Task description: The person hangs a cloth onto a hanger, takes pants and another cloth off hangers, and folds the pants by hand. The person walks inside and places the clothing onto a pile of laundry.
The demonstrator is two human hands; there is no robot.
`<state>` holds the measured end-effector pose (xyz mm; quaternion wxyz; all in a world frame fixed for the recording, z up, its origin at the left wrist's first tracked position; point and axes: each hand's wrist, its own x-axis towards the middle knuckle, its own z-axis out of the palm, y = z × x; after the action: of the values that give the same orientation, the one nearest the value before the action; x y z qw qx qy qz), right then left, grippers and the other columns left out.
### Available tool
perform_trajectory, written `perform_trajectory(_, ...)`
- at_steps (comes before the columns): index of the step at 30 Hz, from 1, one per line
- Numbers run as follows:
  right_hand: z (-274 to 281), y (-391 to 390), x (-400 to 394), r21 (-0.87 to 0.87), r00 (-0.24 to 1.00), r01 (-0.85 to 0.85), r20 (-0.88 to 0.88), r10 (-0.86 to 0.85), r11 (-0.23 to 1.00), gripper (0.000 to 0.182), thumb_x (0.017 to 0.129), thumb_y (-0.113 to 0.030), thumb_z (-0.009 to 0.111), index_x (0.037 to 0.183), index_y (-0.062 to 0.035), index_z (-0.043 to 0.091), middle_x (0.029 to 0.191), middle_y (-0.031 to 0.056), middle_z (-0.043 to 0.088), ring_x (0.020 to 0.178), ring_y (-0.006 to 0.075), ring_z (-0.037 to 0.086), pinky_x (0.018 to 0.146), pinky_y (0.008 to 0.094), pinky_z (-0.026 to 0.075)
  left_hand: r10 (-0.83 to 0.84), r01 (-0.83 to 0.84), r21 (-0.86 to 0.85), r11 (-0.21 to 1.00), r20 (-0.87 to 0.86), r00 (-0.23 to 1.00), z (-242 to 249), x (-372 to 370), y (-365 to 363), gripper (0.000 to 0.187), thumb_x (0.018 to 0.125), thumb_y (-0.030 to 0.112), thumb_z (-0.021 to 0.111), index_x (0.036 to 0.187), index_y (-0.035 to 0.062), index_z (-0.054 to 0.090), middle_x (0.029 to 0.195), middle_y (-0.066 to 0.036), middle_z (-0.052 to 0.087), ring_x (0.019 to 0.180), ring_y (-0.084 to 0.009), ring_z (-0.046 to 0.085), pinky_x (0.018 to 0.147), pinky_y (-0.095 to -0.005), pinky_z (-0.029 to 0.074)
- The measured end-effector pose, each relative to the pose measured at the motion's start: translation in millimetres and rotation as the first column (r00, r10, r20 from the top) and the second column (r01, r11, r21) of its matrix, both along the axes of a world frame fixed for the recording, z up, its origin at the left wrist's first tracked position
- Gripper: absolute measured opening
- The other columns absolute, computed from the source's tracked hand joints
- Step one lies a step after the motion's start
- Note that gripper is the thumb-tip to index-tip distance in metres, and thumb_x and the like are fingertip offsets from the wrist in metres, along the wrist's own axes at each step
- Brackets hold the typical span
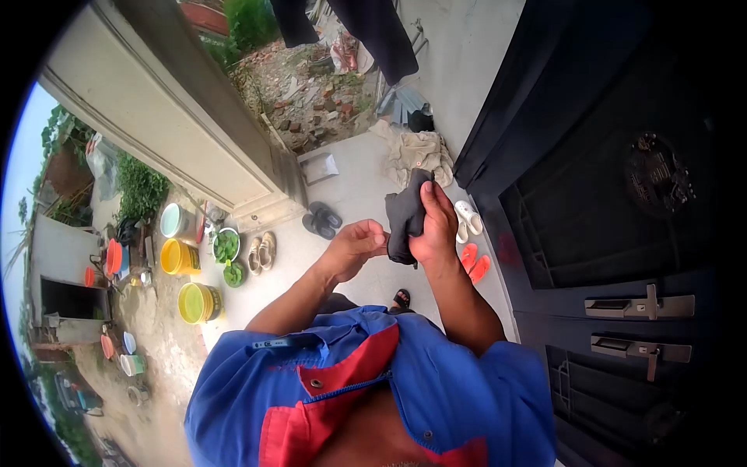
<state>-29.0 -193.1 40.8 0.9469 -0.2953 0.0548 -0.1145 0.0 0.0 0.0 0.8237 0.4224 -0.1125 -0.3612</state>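
A bunched dark grey cloth piece (pixel 405 222) is held up in front of my chest; its exact kind does not show. My right hand (pixel 436 226) grips it from the right, thumb laid along its upper part. At its lower left edge, my left hand (pixel 359 247) is closed, thumb and fingertips pinched together against the cloth. Below and beyond the hands is the pale tiled floor (pixel 362 167), where a crumpled beige cloth (pixel 420 156) lies past the dark piece.
Dark slippers (pixel 321 220), beige shoes (pixel 262 253), white clogs (pixel 467 222) and orange slippers (pixel 475 263) stand on the floor. Yellow buckets (pixel 199 302) and a bowl of green leaves (pixel 226 245) are at left. A dark door (pixel 545 194) borders the right; a pale pillar (pixel 179 101) rises at left.
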Motion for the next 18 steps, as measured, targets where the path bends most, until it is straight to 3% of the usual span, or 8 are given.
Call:
perform_trajectory(2, 19, 4, -2, 0.08, 0.997, -0.078, -0.001, 0.078, 0.994, 0.034, 0.103, -0.03, 0.06, 0.129, -0.0076, 0.061, 0.114, 0.0046, 0.066, 0.108, 0.0195, 0.061, 0.097, 0.0409, 0.048, 0.12, -0.12, 0.046, 0.992, -0.003, 0.993, 26, -20, 15, 0.015, 0.101, 0.024, 0.063, 0.104, 0.0109, 0.058, 0.108, -0.008, 0.069, 0.106, -0.0224, 0.064, 0.103, -0.0407, 0.045)
perform_trajectory(3, 12, -71, 39, -0.03, 0.998, -0.067, -0.023, 0.067, 0.997, 0.037, 0.103, -0.034, 0.059, 0.13, -0.0082, 0.06, 0.116, 0.0048, 0.065, 0.108, 0.0207, 0.061, 0.096, 0.0415, 0.048, 0.147, -0.142, -0.104, 0.984, 0.045, 0.988, -8, 24, -62, 0.025, 0.103, 0.033, 0.06, 0.111, 0.009, 0.059, 0.117, -0.011, 0.067, 0.115, -0.0239, 0.061, 0.106, -0.0426, 0.042)
perform_trajectory(5, -5, -66, 43, 0.117, 0.982, -0.174, -0.05, 0.18, 0.978, 0.039, 0.103, -0.038, 0.059, 0.129, -0.0088, 0.06, 0.116, 0.0047, 0.065, 0.109, 0.0222, 0.061, 0.097, 0.042, 0.046, 0.197, -0.204, 0.085, 0.975, 0.086, 0.977, 7, 23, -46, 0.048, 0.1, 0.045, 0.061, 0.126, 0.0049, 0.057, 0.13, -0.015, 0.061, 0.127, -0.0265, 0.055, 0.111, -0.0449, 0.038)
perform_trajectory(6, -11, -67, 59, 0.126, 0.982, -0.179, -0.04, 0.185, 0.976, 0.039, 0.103, -0.038, 0.059, 0.129, -0.0088, 0.06, 0.116, 0.0047, 0.065, 0.109, 0.0222, 0.061, 0.097, 0.042, 0.046, 0.144, -0.169, 0.142, 0.975, 0.17, 0.975, 7, 41, -45, 0.072, 0.096, 0.057, 0.062, 0.139, 0.0, 0.049, 0.14, -0.017, 0.054, 0.134, -0.0269, 0.049, 0.113, -0.0447, 0.035)
perform_trajectory(9, -26, -70, 77, 0.239, 0.95, -0.311, 0.062, 0.306, 0.92, 0.041, 0.102, -0.041, 0.059, 0.128, -0.0093, 0.06, 0.115, 0.0045, 0.065, 0.11, 0.0228, 0.059, 0.098, 0.0417, 0.045, -0.014, -0.089, 0.237, 0.967, 0.401, 0.916, -2, 59, -62, 0.079, 0.092, 0.056, 0.069, 0.141, -0.0022, 0.047, 0.143, -0.017, 0.051, 0.136, -0.0255, 0.046, 0.112, -0.0435, 0.037)
perform_trajectory(14, -7, -57, 109, -0.048, 0.984, -0.177, -0.008, 0.177, 0.983, 0.039, 0.094, -0.01, 0.064, 0.131, -0.0061, 0.054, 0.116, 0.006, 0.061, 0.109, 0.0187, 0.058, 0.099, 0.0366, 0.045, 0.161, -0.23, 0.327, 0.916, 0.226, 0.961, -9, 105, -77, 0.042, 0.089, 0.018, 0.08, 0.12, -0.0032, 0.062, 0.1, -0.005, 0.07, 0.094, -0.0133, 0.064, 0.089, -0.0272, 0.049)
perform_trajectory(16, 1, -56, 135, -0.318, 0.996, -0.082, 0.018, 0.093, 0.945, 0.05, 0.084, 0.011, 0.057, 0.133, -0.001, 0.049, 0.12, 0.0091, 0.061, 0.109, 0.0152, 0.06, 0.099, 0.0311, 0.046, 0.22, -0.289, 0.257, 0.922, 0.264, 0.939, -8, 140, -74, 0.028, 0.089, 0.01, 0.076, 0.113, -0.0005, 0.065, 0.1, -0.004, 0.07, 0.095, -0.0111, 0.063, 0.088, -0.0272, 0.049)
perform_trajectory(18, 0, -58, 158, -0.411, 0.999, -0.033, -0.018, 0.028, 0.911, 0.048, 0.085, 0.01, 0.058, 0.132, 0.0002, 0.049, 0.121, 0.0103, 0.062, 0.11, 0.0162, 0.061, 0.1, 0.0316, 0.047, 0.294, -0.326, 0.117, 0.938, 0.227, 0.928, -11, 163, -72, 0.019, 0.09, 0.001, 0.072, 0.108, 0.0019, 0.065, 0.102, -0.003, 0.07, 0.093, -0.0105, 0.064, 0.089, -0.0272, 0.05)
